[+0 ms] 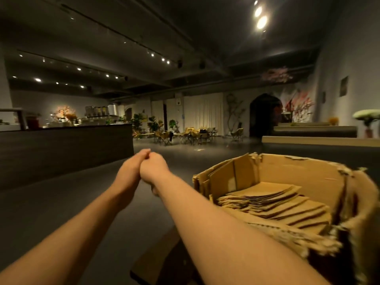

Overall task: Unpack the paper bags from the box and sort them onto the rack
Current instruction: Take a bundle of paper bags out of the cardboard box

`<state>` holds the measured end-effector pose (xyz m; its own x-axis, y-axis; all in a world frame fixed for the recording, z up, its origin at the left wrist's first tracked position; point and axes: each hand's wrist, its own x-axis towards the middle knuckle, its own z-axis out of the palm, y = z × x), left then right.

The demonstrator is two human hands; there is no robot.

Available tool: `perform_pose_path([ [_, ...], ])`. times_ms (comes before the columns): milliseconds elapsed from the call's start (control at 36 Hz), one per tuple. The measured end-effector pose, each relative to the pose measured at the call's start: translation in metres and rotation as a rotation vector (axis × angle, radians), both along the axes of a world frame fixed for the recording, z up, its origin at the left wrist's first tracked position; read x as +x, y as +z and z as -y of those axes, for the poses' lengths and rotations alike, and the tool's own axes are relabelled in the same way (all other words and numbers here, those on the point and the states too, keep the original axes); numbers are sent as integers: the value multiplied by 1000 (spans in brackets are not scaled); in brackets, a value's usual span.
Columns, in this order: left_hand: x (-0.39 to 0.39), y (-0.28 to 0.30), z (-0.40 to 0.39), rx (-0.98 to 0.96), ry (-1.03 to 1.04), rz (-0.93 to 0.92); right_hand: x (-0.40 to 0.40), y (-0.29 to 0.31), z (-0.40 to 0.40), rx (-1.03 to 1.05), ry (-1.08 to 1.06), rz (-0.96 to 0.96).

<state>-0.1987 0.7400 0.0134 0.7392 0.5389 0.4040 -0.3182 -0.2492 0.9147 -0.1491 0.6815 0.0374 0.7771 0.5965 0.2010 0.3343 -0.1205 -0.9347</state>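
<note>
A torn cardboard box stands open at the lower right, with a fanned stack of flat brown paper bags lying inside. Both my arms stretch out in front of me, left of the box. My left hand and my right hand meet in mid-air with their fingers curled against each other. No bag or other object shows in either hand. No rack is in view.
A long dark counter with jars and flowers runs along the left. Yellow folding chairs and plants stand across the dark floor. Stepped platforms and a vase of white flowers are at the right. A brown surface lies under my arms.
</note>
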Motion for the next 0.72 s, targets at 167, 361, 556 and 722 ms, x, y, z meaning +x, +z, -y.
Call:
perform_pose_path([
  [167,49,68,61,-23,-160,135,32,85,73,-9,-87,129],
  [361,158,75,116,13,-335,111,132,110,140,-183,-279,183],
  [556,264,56,140,2,-451,-18,245,99,175,-320,-336,71],
  [722,287,65,186,-199,-475,-222,279,75,206,-295,-436,-165],
])
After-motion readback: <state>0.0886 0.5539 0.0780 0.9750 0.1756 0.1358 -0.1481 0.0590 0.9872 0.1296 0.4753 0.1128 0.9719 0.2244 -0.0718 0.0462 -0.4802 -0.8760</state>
